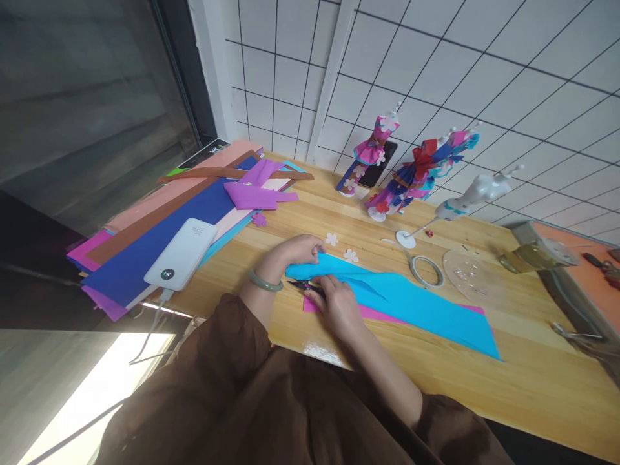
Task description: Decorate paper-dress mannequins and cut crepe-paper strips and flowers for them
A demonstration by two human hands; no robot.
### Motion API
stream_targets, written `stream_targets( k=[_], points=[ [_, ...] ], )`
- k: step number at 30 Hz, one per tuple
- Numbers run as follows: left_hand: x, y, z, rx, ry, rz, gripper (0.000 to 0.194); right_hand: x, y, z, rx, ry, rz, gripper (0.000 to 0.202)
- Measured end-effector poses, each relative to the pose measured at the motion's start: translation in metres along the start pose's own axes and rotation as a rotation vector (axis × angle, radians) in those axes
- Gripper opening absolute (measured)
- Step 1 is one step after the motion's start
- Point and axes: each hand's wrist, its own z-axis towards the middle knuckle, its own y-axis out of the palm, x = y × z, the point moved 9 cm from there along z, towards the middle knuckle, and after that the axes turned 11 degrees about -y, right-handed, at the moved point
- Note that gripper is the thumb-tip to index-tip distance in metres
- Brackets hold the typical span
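A long blue sheet point(426, 303) of fabric or felt lies across the tabletop, creased and lifted near its left end. My left hand point(303, 247), wearing a pale green bangle point(265, 281), is closed at that end with curled fingers pinching the sheet's upper edge. In my right hand point(340, 307) is a small pair of dark scissors point(302, 285), blades pointing left, just below the sheet's left end. Whether the blades touch the sheet I cannot tell. Beneath the blue lies a pink sheet point(382, 314), showing along the lower edge. Two pale flower cut-outs point(332, 239) rest just beyond.
Stacked coloured sheets point(159, 239) fill the left side, with a white power bank point(181, 255) on top. At the back stand two dressed mini mannequins point(371, 152) and a bare white one point(477, 196). A tape roll point(427, 271) and clear dish point(465, 274) lie right.
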Motion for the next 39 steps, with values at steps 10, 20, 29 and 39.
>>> stream_targets(
  k=[10,20,29,39],
  points=[
    [0.003,-0.003,-0.002,0.022,0.000,0.027,0.040,-0.001,-0.002,0.001,0.013,-0.007,-0.001,0.032],
    [0.000,-0.001,0.000,-0.002,-0.006,-0.022,0.039,-0.004,0.002,0.004,-0.014,-0.006,-0.017,0.031],
    [0.001,-0.001,-0.001,-0.010,-0.019,-0.018,0.040,-0.011,-0.001,0.006,-0.011,-0.017,-0.039,0.033],
    [0.000,-0.001,0.000,0.014,0.001,0.016,0.039,0.013,-0.007,-0.021,0.023,0.068,-0.005,0.037]
  ],
)
